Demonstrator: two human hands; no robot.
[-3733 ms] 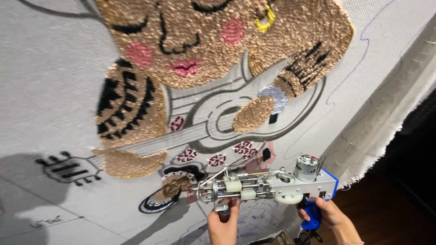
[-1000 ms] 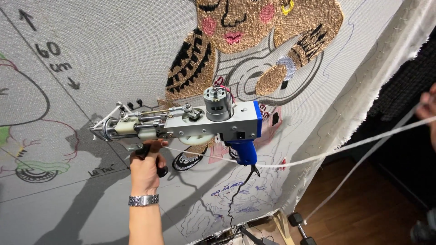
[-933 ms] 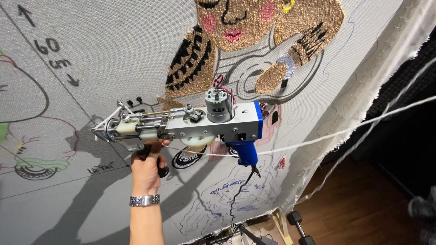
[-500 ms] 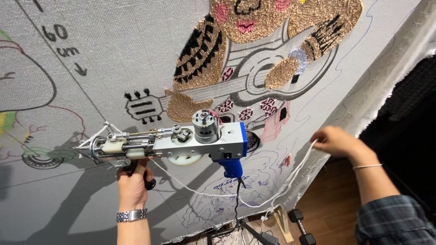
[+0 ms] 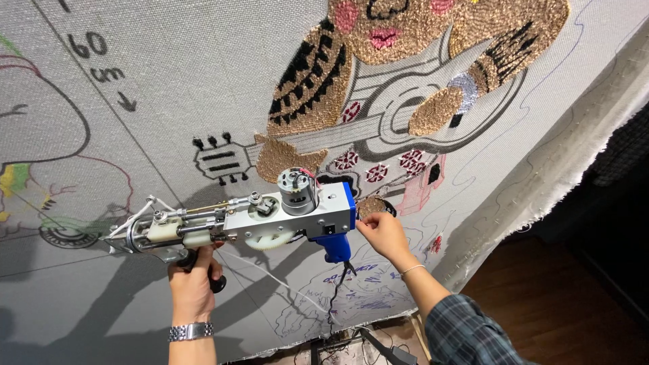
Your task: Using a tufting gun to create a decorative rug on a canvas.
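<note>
A silver and blue tufting gun (image 5: 284,220) lies level in front of a grey tufting cloth (image 5: 203,81), its needle end pointing left. My left hand (image 5: 193,284), with a metal watch on the wrist, grips the black front handle under the gun. My right hand (image 5: 382,235) is at the blue rear end of the gun. Its fingertips are pinched together there on a white yarn (image 5: 284,284), which sags in a loop below the gun. A black cord (image 5: 332,304) hangs from the blue grip.
The cloth carries a partly tufted figure with a guitar (image 5: 405,81) in tan, black and pink, plus drawn outlines and marks at the left. Its frayed white edge (image 5: 541,176) runs down the right side. Dark wooden floor (image 5: 541,304) lies beyond.
My right hand came in from the far right with the yarn to the rear of the gun. The taut yarn went slack. My left hand kept hold of the gun.
</note>
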